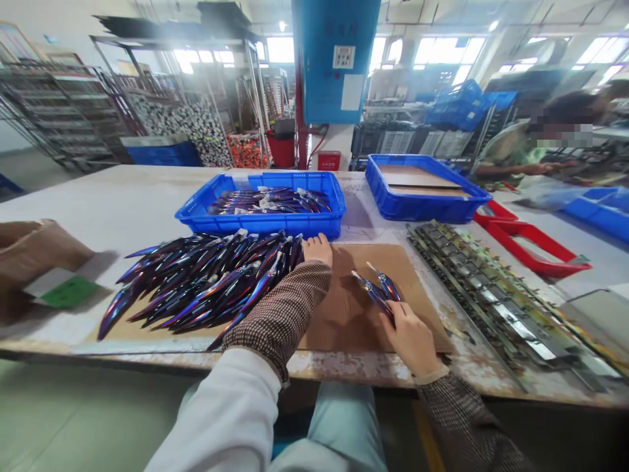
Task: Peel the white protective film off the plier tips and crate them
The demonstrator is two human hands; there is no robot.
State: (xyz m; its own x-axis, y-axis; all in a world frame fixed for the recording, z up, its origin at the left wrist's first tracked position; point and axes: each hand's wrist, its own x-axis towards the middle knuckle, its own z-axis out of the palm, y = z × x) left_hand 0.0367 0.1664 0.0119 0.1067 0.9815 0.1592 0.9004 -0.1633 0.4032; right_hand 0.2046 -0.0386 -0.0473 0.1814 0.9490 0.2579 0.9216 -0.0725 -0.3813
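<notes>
My left hand (318, 250) reaches to the right end of a heap of dark, glossy curved pieces (211, 282) with a blue-purple sheen and pale tips. Its fingers are bent in against the heap's edge; what lies between them is hidden. Over on the cardboard sheet (339, 321), my right hand (410, 333) is closed on the near end of one such piece (369, 288), whose pale tip points away from me. A second piece (388, 284) lies right beside it, its near end close to my fingers.
Behind the heap stands a blue crate (260, 226) holding more pieces. Another blue crate (422, 206) contains flat brown boards. Long metal strips (496, 301) lie at the right, near red trays (540, 252). A brown paper bag (44, 252) stands left. A co-worker (531, 144) sits far right.
</notes>
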